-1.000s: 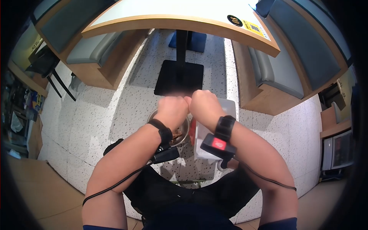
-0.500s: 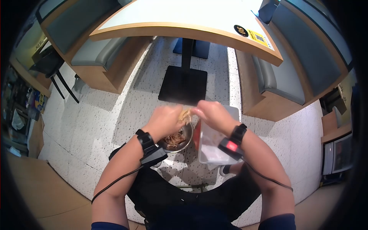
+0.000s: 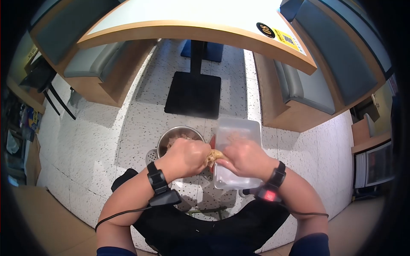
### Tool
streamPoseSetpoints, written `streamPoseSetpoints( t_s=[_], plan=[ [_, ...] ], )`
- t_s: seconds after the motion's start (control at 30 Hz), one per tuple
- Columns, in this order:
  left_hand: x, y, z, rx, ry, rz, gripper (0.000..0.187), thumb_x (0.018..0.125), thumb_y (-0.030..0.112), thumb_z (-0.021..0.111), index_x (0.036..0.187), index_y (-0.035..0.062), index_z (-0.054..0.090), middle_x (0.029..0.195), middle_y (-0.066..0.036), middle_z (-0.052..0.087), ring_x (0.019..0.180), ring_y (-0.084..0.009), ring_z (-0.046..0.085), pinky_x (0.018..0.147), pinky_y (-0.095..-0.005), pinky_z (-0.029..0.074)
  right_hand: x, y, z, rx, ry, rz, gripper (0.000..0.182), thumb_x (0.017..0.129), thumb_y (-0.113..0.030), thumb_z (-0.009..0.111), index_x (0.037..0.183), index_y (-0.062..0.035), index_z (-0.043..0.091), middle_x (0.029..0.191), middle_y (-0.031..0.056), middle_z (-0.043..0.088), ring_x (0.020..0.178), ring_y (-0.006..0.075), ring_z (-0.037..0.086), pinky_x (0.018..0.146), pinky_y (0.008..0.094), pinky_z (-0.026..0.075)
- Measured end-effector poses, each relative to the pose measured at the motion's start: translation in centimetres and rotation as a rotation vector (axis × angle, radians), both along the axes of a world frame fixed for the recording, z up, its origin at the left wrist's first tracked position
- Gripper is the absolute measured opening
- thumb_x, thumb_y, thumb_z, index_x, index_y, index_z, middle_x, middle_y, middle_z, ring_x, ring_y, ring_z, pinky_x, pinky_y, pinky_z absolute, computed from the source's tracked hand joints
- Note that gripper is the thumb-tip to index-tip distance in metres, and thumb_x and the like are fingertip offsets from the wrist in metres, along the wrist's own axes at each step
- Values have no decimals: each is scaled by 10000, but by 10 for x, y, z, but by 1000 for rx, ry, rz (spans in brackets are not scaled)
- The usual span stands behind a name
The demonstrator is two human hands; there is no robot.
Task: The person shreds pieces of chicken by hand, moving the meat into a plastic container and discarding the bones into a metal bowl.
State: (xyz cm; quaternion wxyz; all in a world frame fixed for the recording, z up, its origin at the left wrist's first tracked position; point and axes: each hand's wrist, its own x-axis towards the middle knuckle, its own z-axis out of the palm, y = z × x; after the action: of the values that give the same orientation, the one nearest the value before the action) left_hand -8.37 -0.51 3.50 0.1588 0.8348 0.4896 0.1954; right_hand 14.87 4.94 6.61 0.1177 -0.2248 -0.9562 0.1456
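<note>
My left hand (image 3: 185, 157) and right hand (image 3: 244, 158), fingers closed, pinch a soft, stringy, probably slippery clump of shredded meat (image 3: 213, 157) between the steel bowl (image 3: 171, 138) and clear tub (image 3: 237, 130), best gripped at its bulk.

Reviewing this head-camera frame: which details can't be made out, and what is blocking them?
- Pale piece pinched between left hand and right hand: mostly covered by the fingers, so what it is stays unclear.
- Metal bowl: contents largely hidden behind the left hand.
- Clear plastic tub: contents look blurred through its walls.
- Yellow table sticker: print too small to read.
</note>
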Motion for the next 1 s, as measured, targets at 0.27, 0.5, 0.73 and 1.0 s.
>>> streamPoseSetpoints(
  t_s=[0.27,0.5,0.73,1.0],
  plan=[
    [8,-5,30,231,-10,-287,165,686,166,705,757,94,574,670,-24,503,573,-207,569,501,-349,475,26,-1,11,-169,165,183,354,892,-271,723,643,-92,545,562,73,543,495,274,586,480,380,486],
    [10,2,38,205,77,-385,129,684,166,684,775,78,660,710,-8,541,600,-144,539,486,-266,431,46,6,-14,-542,247,268,338,890,-264,740,684,-82,544,526,33,477,440,231,555,424,364,465],
    [5,29,20,26,21,-529,154,565,169,655,698,108,608,644,8,514,569,-117,499,472,-264,377,51,12,-35,-704,208,235,323,946,-250,686,707,-79,553,540,47,481,477,246,570,450,349,482],
    [-21,32,-3,-116,25,-452,177,642,200,715,780,99,669,706,-6,521,652,-160,571,495,-291,437,59,18,-52,-657,134,195,277,870,-234,757,717,-75,590,586,60,516,512,245,575,481,368,485]
  ],
)
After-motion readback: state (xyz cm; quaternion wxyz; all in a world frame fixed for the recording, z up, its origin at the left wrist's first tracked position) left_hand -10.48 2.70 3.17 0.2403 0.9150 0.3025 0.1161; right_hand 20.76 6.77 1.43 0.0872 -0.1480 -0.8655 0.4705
